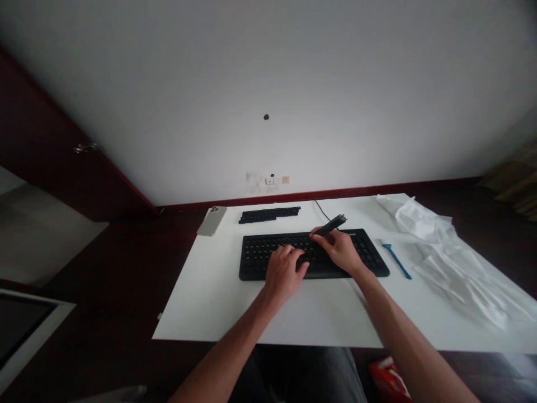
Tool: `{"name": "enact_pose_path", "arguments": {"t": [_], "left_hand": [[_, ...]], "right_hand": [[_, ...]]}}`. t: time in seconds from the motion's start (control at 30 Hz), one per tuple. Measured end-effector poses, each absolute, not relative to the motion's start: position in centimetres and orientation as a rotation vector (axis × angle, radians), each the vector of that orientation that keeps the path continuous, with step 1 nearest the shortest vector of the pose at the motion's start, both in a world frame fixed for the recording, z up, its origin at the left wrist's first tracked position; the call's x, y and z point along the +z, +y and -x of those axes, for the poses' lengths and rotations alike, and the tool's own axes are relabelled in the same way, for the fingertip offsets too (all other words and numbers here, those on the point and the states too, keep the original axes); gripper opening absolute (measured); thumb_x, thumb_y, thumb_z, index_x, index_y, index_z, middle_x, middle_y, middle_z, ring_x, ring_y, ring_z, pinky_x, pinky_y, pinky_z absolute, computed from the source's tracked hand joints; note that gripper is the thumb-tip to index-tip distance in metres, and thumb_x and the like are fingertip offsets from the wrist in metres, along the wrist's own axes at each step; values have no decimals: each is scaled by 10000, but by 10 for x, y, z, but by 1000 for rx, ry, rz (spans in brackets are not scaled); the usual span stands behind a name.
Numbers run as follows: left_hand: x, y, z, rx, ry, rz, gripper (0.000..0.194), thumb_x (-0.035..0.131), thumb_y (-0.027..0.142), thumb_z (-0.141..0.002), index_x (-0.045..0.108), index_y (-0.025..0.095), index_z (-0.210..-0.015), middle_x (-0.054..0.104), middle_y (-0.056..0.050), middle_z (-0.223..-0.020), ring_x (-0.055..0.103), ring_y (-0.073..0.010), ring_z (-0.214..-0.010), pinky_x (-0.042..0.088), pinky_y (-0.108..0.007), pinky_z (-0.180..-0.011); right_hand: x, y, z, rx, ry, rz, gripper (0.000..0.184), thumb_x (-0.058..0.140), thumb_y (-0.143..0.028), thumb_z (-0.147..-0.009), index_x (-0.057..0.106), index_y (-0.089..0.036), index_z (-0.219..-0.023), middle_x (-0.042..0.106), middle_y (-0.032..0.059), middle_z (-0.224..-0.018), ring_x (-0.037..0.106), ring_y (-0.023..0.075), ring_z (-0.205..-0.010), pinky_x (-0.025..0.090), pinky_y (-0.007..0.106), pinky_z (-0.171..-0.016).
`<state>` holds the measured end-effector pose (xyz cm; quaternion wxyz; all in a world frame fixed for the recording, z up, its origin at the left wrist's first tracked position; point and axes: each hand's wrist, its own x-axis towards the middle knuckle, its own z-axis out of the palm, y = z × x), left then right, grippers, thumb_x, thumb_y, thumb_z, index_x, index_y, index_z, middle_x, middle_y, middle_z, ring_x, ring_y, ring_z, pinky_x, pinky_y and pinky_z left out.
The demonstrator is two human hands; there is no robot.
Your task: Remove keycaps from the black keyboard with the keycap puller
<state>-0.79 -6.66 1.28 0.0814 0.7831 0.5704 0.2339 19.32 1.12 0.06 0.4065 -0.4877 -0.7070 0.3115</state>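
Observation:
A black keyboard (258, 273) lies on the white table, with exposed key positions across its left and middle parts. My left hand (285, 268) rests on its middle, fingers spread and slightly bent, holding nothing. Just to the right, my right hand (338, 249) is closed around a dark, slim hand tool (332, 224). This tool points up and right, and its far end splits into small prongs; its near end is at the keyboard's top rows, partly covered by my fingers. Behind the keyboard, several loose black keycaps (268, 214) are laid out in rows.
A white phone (212, 221) lies at the table's far left corner. To the keyboard's right is a blue brush (396, 261), beside crumpled white plastic bags (457, 268). A black cable (322, 211) runs off the back edge. Wall sockets (277, 180) sit behind the white table (201, 313).

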Motion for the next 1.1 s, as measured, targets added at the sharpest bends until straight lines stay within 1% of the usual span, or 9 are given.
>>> {"name": "enact_pose_path", "arguments": {"t": [0.07,0.13,0.23,0.33,0.47,0.57,0.77,0.93,1.1], "left_hand": [[15,-54,10,653,1682,-2328,152,665,286,-951,721,247,-1086,692,-27,-1018,629,-206,-978,503,-333,-885],[16,-44,11,610,1661,-2326,110,662,263,-952,740,258,-1028,702,-11,-961,645,-183,-910,500,-296,-827],[17,-35,11,584,1669,-2345,135,615,270,-978,750,259,-981,709,-7,-925,654,-169,-850,488,-276,-770],[20,-25,14,601,1691,-2377,169,581,271,-991,747,258,-963,710,-5,-901,652,-165,-835,477,-272,-756],[27,2,31,673,1868,-2372,200,550,272,-1001,741,247,-946,710,-21,-920,627,-179,-870,460,-283,-774],[29,28,49,653,2009,-2365,207,555,276,-995,747,239,-928,701,-35,-919,597,-195,-863,449,-297,-764],[17,62,59,487,1934,-2459,193,586,232,-964,770,251,-905,709,-34,-938,573,-207,-911,452,-301,-800],[13,71,59,486,1954,-2457,176,600,218,-951,774,245,-952,707,-45,-955,578,-211,-946,460,-315,-868],[14,75,59,492,1998,-2430,168,609,198,-937,768,238,-975,706,-48,-988,573,-210,-968,457,-322,-912]], "right_hand": [[-1,13,-195,778,-1734,1258,377,645,-526,-929,749,-192,-1071,787,64,-919,710,245,-790,538,344,-745],[-1,13,-196,782,-1711,1267,369,654,-520,-925,746,-196,-1077,793,66,-936,725,253,-832,544,349,-783],[1,12,-195,776,-1699,1277,362,658,-517,-920,746,-198,-1069,797,65,-923,733,256,-819,544,348,-759],[2,12,-194,759,-1691,1295,355,660,-512,-918,748,-202,-1066,798,63,-902,738,260,-810,544,350,-746],[1,14,-195,789,-1662,1293,341,659,-501,-919,742,-211,-1077,800,59,-917,749,258,-845,559,361,-803],[-1,15,-195,791,-1674,1292,363,653,-519,-917,739,-209,-1086,797,60,-899,750,260,-834,566,370,-805],[-2,16,-196,770,-1667,1311,373,642,-535,-921,737,-218,-1095,802,57,-912,757,261,-845,575,370,-809],[0,15,-195,827,-1640,1297,357,654,-515,-921,725,-214,-1099,806,59,-931,763,262,-905,575,366,-844],[3,15,-195,835,-1667,1292,346,644,-500,-929,718,-207,-1097,806,73,-945,764,272,-898,576,390,-857]]}}
